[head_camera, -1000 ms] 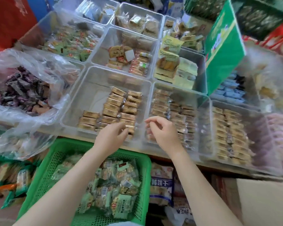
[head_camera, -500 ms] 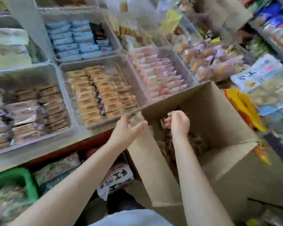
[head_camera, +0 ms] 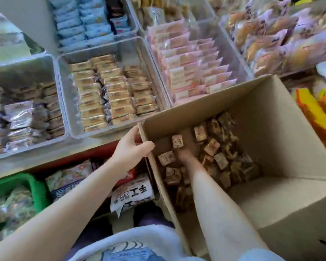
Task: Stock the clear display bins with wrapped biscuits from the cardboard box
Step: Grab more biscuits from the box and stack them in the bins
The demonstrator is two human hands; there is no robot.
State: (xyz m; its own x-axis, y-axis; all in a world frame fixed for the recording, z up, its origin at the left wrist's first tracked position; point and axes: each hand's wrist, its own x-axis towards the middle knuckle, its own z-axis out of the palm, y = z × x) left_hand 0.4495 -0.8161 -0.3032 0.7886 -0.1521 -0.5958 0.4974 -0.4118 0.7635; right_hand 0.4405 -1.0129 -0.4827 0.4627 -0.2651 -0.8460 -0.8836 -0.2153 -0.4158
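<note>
An open cardboard box (head_camera: pixel 282 129) stands at the lower right, its bottom covered with small brown wrapped biscuits (head_camera: pixel 220 146). My left hand (head_camera: pixel 132 147) grips the box's left wall at the rim, thumb inside. Deep in the box, my right hand (head_camera: pixel 184 154) reaches down among the biscuits; its fingers are in shadow and blurred, so I cannot tell whether it holds any. Above the box, a clear display bin (head_camera: pixel 68 102) holds rows of gold-wrapped biscuits (head_camera: pixel 109 93).
Other clear bins hold pink packs (head_camera: pixel 192 63), blue packs (head_camera: pixel 83 25), silver packs (head_camera: pixel 24 113) and orange buns (head_camera: pixel 267 40). A green basket (head_camera: pixel 36 187) of snacks and a white bag (head_camera: pixel 132 193) lie under the shelf edge. Yellow bags (head_camera: pixel 314 112) lie right of the box.
The view swung right from the left bins to the box. My left hand took hold of the box's left wall, and my right hand went down to the biscuits.
</note>
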